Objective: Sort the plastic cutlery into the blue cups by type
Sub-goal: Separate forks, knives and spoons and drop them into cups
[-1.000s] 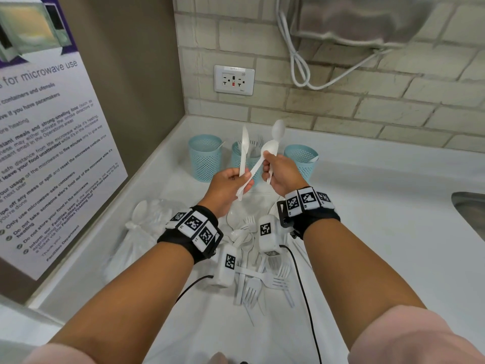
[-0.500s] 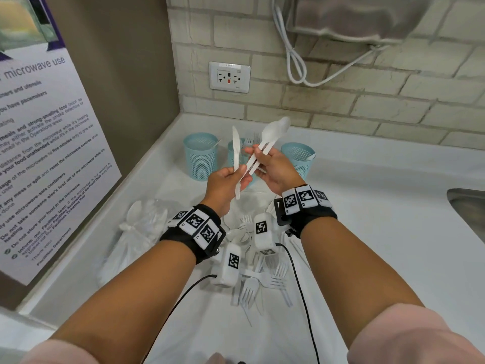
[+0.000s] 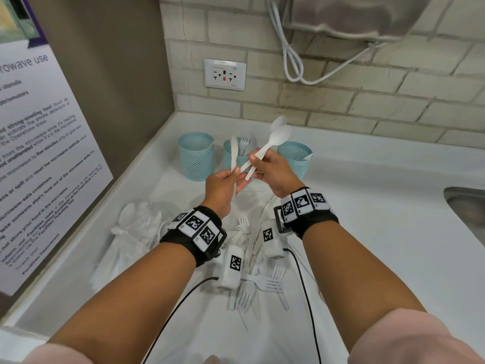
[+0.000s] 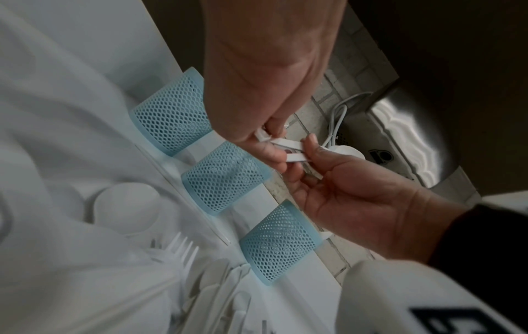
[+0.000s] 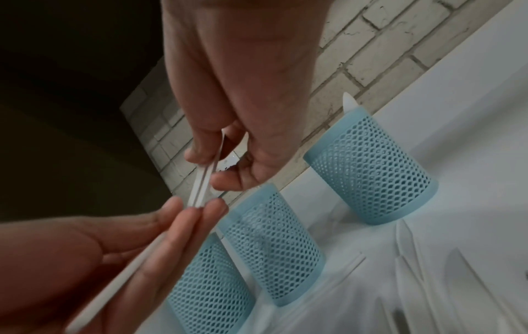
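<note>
Two white spoons [image 3: 273,143] pinched by the handles in the right hand [image 3: 273,174], a white knife [image 3: 233,156] held upright in the left hand [image 3: 223,187], both raised before three blue cups [image 3: 195,156], loose forks [image 3: 262,285] scattered on the counter [image 3: 367,206] beneath.

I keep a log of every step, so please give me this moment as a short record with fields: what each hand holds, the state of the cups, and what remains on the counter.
left hand: holds one white knife, blade pointing up
right hand: holds two white spoons together by the handles
hands: close together above the counter, in front of the cups
left cup: contents hard to see
middle cup: holds forks
right cup: one white piece leans on the rim
counter: loose forks below the wrists; plastic bag at left
</note>
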A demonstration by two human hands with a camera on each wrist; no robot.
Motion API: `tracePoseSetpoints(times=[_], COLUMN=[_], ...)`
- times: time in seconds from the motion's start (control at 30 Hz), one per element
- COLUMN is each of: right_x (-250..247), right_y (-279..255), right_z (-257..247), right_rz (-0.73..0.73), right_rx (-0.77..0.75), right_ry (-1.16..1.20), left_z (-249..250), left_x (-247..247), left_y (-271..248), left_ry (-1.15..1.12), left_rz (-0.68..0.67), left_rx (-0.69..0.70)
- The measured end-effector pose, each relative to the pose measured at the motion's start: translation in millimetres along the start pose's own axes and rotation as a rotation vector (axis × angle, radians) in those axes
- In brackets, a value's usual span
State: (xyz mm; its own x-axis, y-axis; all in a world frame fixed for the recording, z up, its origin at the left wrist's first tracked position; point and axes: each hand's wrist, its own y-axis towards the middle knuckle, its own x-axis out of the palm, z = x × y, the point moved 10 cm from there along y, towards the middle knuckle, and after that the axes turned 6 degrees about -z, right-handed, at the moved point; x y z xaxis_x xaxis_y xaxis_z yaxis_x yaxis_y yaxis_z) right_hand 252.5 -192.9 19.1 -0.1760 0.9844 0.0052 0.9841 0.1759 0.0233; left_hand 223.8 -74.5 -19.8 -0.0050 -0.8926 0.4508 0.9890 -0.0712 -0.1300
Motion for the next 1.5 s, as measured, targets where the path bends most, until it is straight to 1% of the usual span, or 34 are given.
tracePoseSetpoints(times=[0.1,0.17,0.2,0.23,0.27,0.3,0.37,0.4,0.43,0.47,0.5,0.63,0.87,0.93,1.03,1.1,1.13,1.2,1.23,1.27,1.3,1.33,1.43,1.5], right_x=[-7,-7,-10,-18,-30,-47,-88,-105,-118,-127,-135,-141,-137,-136,-135,-132,-129,-116,-106,-93,-79,-63,-16,7], right_y=[2,4,6,9,11,12,8,5,3,3,6,16,25,24,18,14,12,6,4,4,8,14,30,35], right_z=[6,6,2,-4,-14,-23,-38,-41,-42,-41,-36,-25,-31,-34,-35,-39,-46,-65,-75,-83,-87,-87,-71,-61], right_rz=[-0.001,-0.040,-0.037,0.003,0.080,0.197,0.477,0.594,0.673,0.712,0.723,0.665,0.534,0.531,0.546,0.567,0.588,0.641,0.643,0.611,0.544,0.454,0.139,0.006], right_rx=[0.067,0.089,0.083,0.061,0.023,-0.023,-0.087,-0.090,-0.081,-0.063,-0.036,0.059,0.135,0.141,0.149,0.104,0.058,-0.086,-0.171,-0.240,-0.276,-0.277,-0.166,-0.122], right_ry=[-0.146,-0.147,-0.143,-0.139,-0.131,-0.123,-0.153,-0.190,-0.237,-0.290,-0.348,-0.577,-0.821,-0.846,-0.732,-0.686,-0.706,-0.761,-0.764,-0.754,-0.735,-0.712,-0.631,-0.549], left_z=[-4,-4,-4,-2,0,3,8,10,12,13,13,13,11,12,13,13,13,13,14,15,16,17,22,25], left_x=[-1,0,0,1,2,1,1,0,0,0,0,0,2,2,1,-1,-1,-2,-1,-1,0,0,1,-1], left_y=[1,1,2,2,3,4,6,7,8,9,10,13,14,14,13,12,11,11,10,9,9,8,4,2], left_ry=[-0.006,0.006,0.013,0.018,0.026,0.034,0.054,0.073,0.095,0.111,0.122,0.160,0.161,0.172,0.190,0.199,0.203,0.204,0.204,0.207,0.211,0.215,0.215,0.220], left_rz=[-0.008,-0.017,-0.023,-0.029,-0.031,-0.029,-0.021,-0.019,-0.016,-0.013,-0.009,0.002,-0.023,-0.033,-0.048,-0.052,-0.052,-0.047,-0.046,-0.046,-0.046,-0.047,-0.052,-0.059], left_rx=[-0.012,-0.013,-0.012,-0.008,-0.004,-0.002,0.000,0.002,0.003,0.003,0.001,-0.010,-0.037,-0.032,-0.020,-0.017,-0.017,-0.016,-0.015,-0.013,-0.011,-0.008,0.001,0.007])
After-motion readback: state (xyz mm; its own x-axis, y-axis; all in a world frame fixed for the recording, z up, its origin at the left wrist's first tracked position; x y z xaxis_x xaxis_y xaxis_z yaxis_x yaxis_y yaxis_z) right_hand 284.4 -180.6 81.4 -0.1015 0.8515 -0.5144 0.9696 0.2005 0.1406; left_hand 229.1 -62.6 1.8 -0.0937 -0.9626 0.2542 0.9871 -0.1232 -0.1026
